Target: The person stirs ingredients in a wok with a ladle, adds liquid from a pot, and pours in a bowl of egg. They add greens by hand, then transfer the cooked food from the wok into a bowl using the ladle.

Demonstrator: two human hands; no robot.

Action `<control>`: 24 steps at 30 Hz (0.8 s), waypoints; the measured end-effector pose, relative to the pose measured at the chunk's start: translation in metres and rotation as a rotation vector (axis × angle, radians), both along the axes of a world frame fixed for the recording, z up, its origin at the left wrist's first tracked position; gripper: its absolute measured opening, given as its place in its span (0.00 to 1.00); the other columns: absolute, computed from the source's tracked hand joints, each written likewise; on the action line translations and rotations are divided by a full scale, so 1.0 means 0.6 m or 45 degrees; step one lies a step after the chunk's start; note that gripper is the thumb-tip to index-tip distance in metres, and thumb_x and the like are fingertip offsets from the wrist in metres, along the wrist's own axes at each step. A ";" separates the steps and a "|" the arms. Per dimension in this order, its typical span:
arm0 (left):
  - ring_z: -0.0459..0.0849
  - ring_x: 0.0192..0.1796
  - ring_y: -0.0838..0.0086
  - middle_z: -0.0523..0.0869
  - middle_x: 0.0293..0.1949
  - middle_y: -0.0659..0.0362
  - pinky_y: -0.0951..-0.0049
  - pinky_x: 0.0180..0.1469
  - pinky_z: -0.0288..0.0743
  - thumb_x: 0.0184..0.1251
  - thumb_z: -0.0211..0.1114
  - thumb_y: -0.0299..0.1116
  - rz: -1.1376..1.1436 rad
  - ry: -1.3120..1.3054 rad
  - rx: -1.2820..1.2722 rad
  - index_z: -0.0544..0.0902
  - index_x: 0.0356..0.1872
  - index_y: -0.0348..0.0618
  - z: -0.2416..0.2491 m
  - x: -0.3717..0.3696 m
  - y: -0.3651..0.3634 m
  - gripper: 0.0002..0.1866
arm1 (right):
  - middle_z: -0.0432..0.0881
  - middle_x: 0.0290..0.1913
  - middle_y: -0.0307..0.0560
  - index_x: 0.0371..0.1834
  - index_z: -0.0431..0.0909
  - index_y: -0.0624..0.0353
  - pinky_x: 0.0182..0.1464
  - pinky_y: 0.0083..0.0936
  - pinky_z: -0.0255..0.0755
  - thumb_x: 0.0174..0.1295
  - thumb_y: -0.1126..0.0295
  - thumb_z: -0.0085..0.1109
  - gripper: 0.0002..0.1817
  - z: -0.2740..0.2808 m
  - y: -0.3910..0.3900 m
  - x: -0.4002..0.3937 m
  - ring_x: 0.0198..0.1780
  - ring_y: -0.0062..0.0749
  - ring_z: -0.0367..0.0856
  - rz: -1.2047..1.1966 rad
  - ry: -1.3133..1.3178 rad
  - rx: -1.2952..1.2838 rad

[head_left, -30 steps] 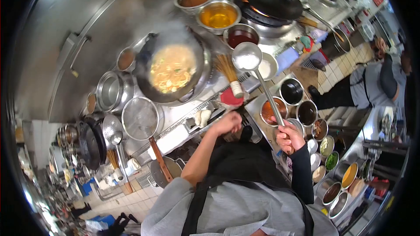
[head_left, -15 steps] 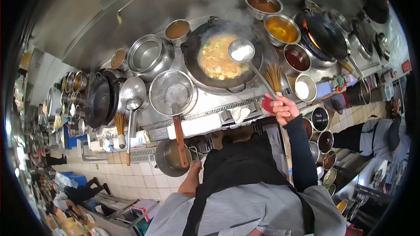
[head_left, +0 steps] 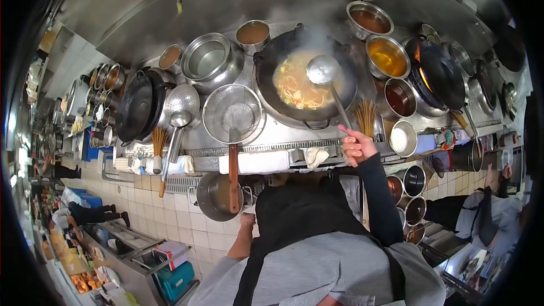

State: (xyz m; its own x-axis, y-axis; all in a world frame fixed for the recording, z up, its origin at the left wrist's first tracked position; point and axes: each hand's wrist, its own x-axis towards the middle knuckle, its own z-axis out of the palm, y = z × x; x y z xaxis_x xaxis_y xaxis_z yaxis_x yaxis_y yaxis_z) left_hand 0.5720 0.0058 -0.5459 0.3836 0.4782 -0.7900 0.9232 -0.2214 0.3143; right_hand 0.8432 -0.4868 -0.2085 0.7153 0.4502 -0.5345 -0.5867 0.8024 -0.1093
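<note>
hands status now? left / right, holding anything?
Left hand: hangs low by the tiled counter front, holding nothing visible; open or closed cannot be told.
Right hand: closed on the ladle handle, its bowl over the steaming wok.

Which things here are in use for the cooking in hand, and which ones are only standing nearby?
In use:
right hand, gripping the ladle handle
ladle, bowl over the wok
wok, steaming, with noodles in broth

Standing nearby:
wire strainer with wooden handle
bamboo brush
bowl of white powder
left hand, hanging low, holding nothing
</note>
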 end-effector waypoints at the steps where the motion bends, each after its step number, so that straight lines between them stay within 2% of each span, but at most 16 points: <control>1: 0.88 0.27 0.59 0.87 0.24 0.45 0.58 0.30 0.77 0.55 0.59 0.26 -0.284 -0.016 0.055 0.86 0.29 0.32 -0.017 0.001 0.006 0.09 | 0.68 0.26 0.33 0.68 0.69 0.54 0.14 0.12 0.59 0.78 0.65 0.51 0.18 -0.006 -0.001 0.003 0.17 0.12 0.60 0.042 -0.059 -0.063; 3: 0.89 0.33 0.60 0.88 0.33 0.46 0.59 0.34 0.82 0.60 0.62 0.30 -0.665 -0.015 0.076 0.87 0.35 0.31 -0.047 0.003 0.023 0.11 | 0.67 0.26 0.32 0.68 0.69 0.53 0.14 0.13 0.58 0.78 0.66 0.50 0.18 0.007 -0.025 0.010 0.17 0.12 0.60 0.070 0.014 0.048; 5: 0.91 0.36 0.57 0.90 0.32 0.45 0.56 0.37 0.81 0.58 0.57 0.31 -0.277 -0.023 0.069 0.88 0.31 0.31 0.021 0.030 -0.028 0.14 | 0.67 0.26 0.32 0.68 0.69 0.53 0.14 0.13 0.58 0.78 0.66 0.50 0.18 0.008 -0.031 0.015 0.17 0.11 0.60 0.091 0.013 0.046; 7: 0.90 0.46 0.57 0.90 0.43 0.46 0.57 0.45 0.82 0.62 0.64 0.36 -0.854 0.112 0.259 0.88 0.40 0.36 -0.020 0.030 -0.013 0.14 | 0.67 0.26 0.32 0.68 0.69 0.54 0.14 0.14 0.59 0.78 0.67 0.49 0.18 -0.007 -0.011 0.015 0.18 0.11 0.60 0.090 -0.068 -0.056; 8: 0.90 0.51 0.57 0.90 0.48 0.47 0.57 0.49 0.83 0.63 0.68 0.38 -1.143 0.175 0.356 0.88 0.44 0.39 -0.020 0.043 -0.008 0.15 | 0.67 0.26 0.33 0.68 0.69 0.55 0.15 0.16 0.60 0.78 0.67 0.50 0.18 -0.012 -0.019 0.019 0.18 0.11 0.61 0.089 -0.053 -0.001; 9: 0.90 0.48 0.60 0.90 0.47 0.46 0.60 0.44 0.84 0.64 0.67 0.36 -1.573 0.131 0.394 0.87 0.45 0.33 -0.017 0.049 -0.002 0.16 | 0.68 0.26 0.33 0.68 0.69 0.56 0.15 0.17 0.61 0.77 0.67 0.50 0.18 -0.018 -0.035 0.022 0.18 0.12 0.61 0.091 -0.038 0.053; 10: 0.90 0.47 0.61 0.89 0.46 0.46 0.61 0.42 0.84 0.63 0.67 0.35 -1.252 0.099 0.356 0.86 0.45 0.32 -0.028 0.050 -0.005 0.16 | 0.69 0.26 0.34 0.67 0.69 0.57 0.16 0.18 0.62 0.77 0.68 0.50 0.19 -0.021 -0.046 0.026 0.18 0.13 0.62 0.096 -0.020 0.105; 12: 0.90 0.45 0.62 0.89 0.43 0.46 0.62 0.38 0.83 0.62 0.67 0.32 -0.624 0.050 0.274 0.86 0.43 0.30 -0.072 0.037 0.000 0.14 | 0.70 0.26 0.35 0.67 0.69 0.61 0.17 0.21 0.64 0.75 0.68 0.52 0.20 -0.019 -0.013 0.028 0.18 0.16 0.64 0.237 -0.127 -0.652; 13: 0.88 0.37 0.61 0.87 0.38 0.47 0.61 0.33 0.82 0.60 0.67 0.29 -0.527 -0.002 0.183 0.85 0.41 0.31 -0.086 0.035 0.004 0.11 | 0.71 0.26 0.35 0.66 0.69 0.62 0.18 0.22 0.65 0.74 0.68 0.52 0.20 -0.018 0.000 0.032 0.18 0.18 0.65 0.302 -0.185 -1.032; 16: 0.84 0.29 0.62 0.84 0.32 0.50 0.61 0.26 0.78 0.59 0.66 0.27 -0.297 -0.097 0.127 0.84 0.40 0.32 -0.128 0.027 0.012 0.10 | 0.70 0.25 0.35 0.66 0.70 0.58 0.16 0.22 0.61 0.73 0.69 0.53 0.20 -0.052 0.009 0.040 0.17 0.18 0.63 0.287 -0.224 -1.081; 20: 0.81 0.25 0.62 0.83 0.31 0.52 0.61 0.24 0.76 0.61 0.65 0.25 -0.134 -0.109 0.034 0.83 0.42 0.32 -0.094 0.024 -0.020 0.10 | 0.68 0.24 0.35 0.66 0.71 0.51 0.14 0.23 0.56 0.71 0.71 0.53 0.20 -0.111 0.014 0.036 0.15 0.18 0.61 0.270 -0.261 -1.151; 21: 0.81 0.26 0.62 0.83 0.31 0.52 0.62 0.24 0.76 0.61 0.65 0.25 -0.118 -0.073 0.007 0.83 0.43 0.32 -0.063 0.032 -0.039 0.10 | 0.67 0.23 0.33 0.71 0.70 0.51 0.14 0.22 0.55 0.72 0.71 0.53 0.24 -0.086 0.000 0.026 0.15 0.17 0.60 0.405 -0.286 -1.132; 23: 0.84 0.30 0.60 0.84 0.36 0.51 0.62 0.24 0.77 0.62 0.63 0.24 -0.110 -0.013 -0.079 0.81 0.47 0.32 -0.042 0.045 -0.045 0.12 | 0.68 0.23 0.34 0.70 0.70 0.52 0.14 0.22 0.57 0.71 0.71 0.53 0.23 -0.033 -0.030 0.006 0.14 0.18 0.61 0.521 -0.293 -1.196; 24: 0.84 0.31 0.59 0.84 0.37 0.51 0.62 0.24 0.78 0.62 0.63 0.24 -0.094 -0.074 -0.073 0.81 0.48 0.32 -0.061 0.041 -0.041 0.13 | 0.68 0.23 0.34 0.70 0.70 0.53 0.14 0.22 0.57 0.71 0.71 0.54 0.23 -0.007 -0.041 0.002 0.14 0.18 0.61 0.584 -0.298 -1.229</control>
State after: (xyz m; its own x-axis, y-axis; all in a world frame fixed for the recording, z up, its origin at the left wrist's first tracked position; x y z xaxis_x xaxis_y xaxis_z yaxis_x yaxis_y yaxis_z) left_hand 0.5968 -0.0185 -0.5825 0.4617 0.4019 -0.7908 0.8850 -0.2681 0.3805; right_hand 0.8445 -0.5114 -0.2128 0.7163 0.1638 -0.6783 -0.6908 0.0291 -0.7225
